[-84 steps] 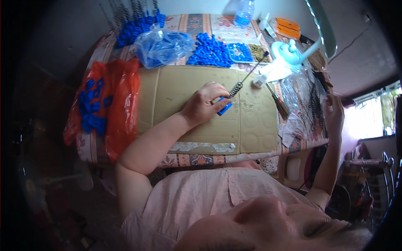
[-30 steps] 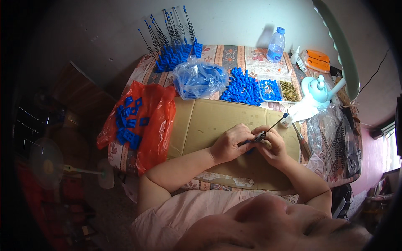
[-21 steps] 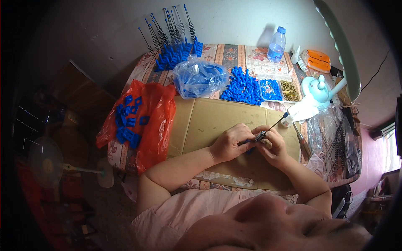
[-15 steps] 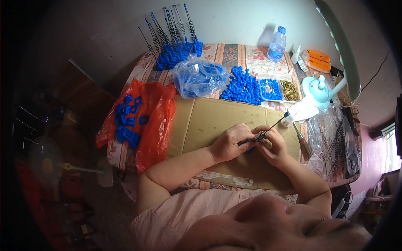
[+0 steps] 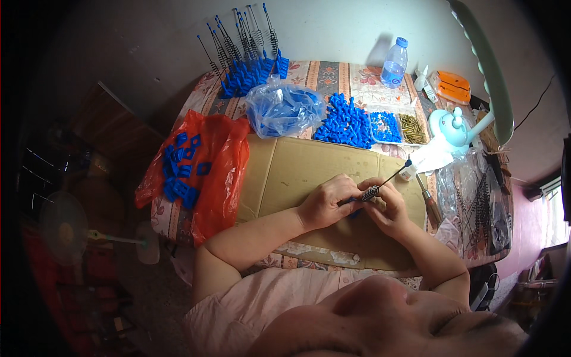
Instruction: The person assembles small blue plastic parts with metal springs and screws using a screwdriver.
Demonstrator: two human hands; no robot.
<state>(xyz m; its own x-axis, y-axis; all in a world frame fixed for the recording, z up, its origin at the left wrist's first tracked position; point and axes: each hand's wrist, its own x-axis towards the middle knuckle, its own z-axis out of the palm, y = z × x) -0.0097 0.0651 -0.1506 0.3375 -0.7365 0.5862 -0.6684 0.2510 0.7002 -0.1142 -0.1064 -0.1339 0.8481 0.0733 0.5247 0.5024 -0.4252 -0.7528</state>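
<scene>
Over the flat cardboard sheet [image 5: 297, 172], my left hand [image 5: 326, 201] and my right hand [image 5: 385, 202] meet and both pinch one small part: a thin black rod with a coiled metal spring [image 5: 380, 185] on a blue plastic base. The rod points up and right, and its tip ends near a small white bottle [image 5: 408, 171]. The blue base is mostly hidden between my fingers.
Behind the cardboard lie a heap of blue plastic pieces [image 5: 345, 122], a clear bag of blue parts [image 5: 282, 110], a tray of brass parts [image 5: 411, 128], finished rods standing upright [image 5: 247, 56] and a water bottle [image 5: 394, 62]. A red bag [image 5: 205, 163] hangs at left. A wooden-handled tool [image 5: 431, 205] lies right.
Earlier only my left hand held the rod part while my right hand reached far right. Both hands have since closed on it, and in the last second they have barely moved.
</scene>
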